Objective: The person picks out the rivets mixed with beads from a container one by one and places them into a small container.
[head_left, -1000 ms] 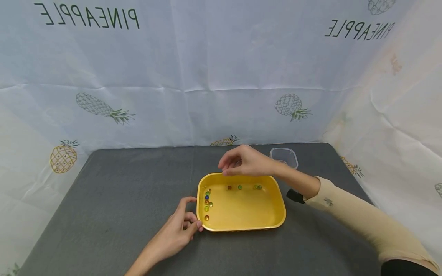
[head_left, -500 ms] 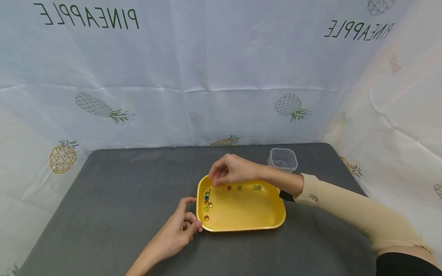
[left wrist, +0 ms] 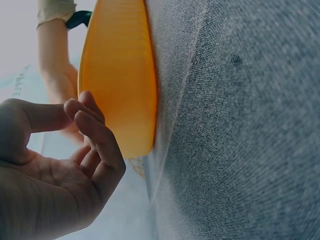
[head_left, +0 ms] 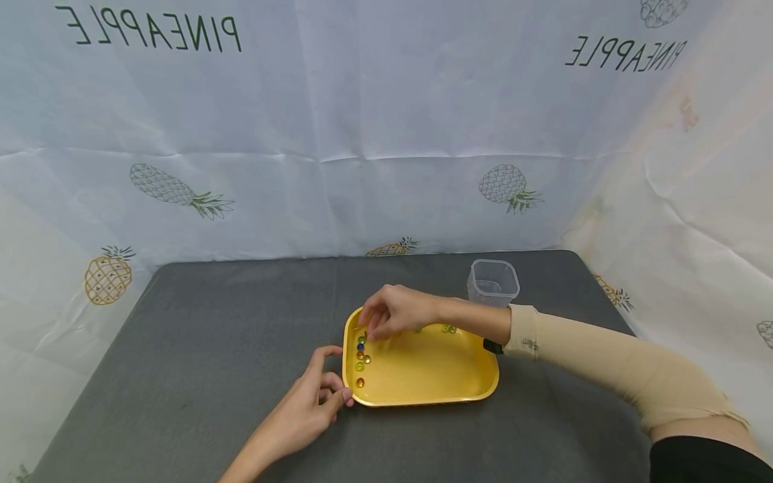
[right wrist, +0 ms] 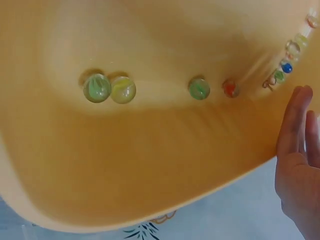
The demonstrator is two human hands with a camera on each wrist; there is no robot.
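Note:
A shallow yellow tray [head_left: 435,376] rests on the grey table, with several glass marbles along its left side, including a blue marble [head_left: 360,347]. In the right wrist view, a green marble [right wrist: 199,88], a red marble [right wrist: 231,88] and a pair of touching marbles line the far side. My left hand [head_left: 308,402] holds the tray's left end, index finger at the side and thumb at the near corner. Over the tray's far left corner is my right hand [head_left: 395,314], fingertips beside the marbles, nothing seen in them. A tiny brownish thing [right wrist: 268,85] lies near those fingers, its kind unclear.
A clear plastic box [head_left: 493,282] stands behind the tray at the right, partly hidden by my right forearm. Pineapple-printed cloth [head_left: 338,201] hangs behind and beside the grey table [head_left: 241,315].
My right hand has moved left and down from above the tray's far rim into its far left corner. The left hand and the tray have stayed in place.

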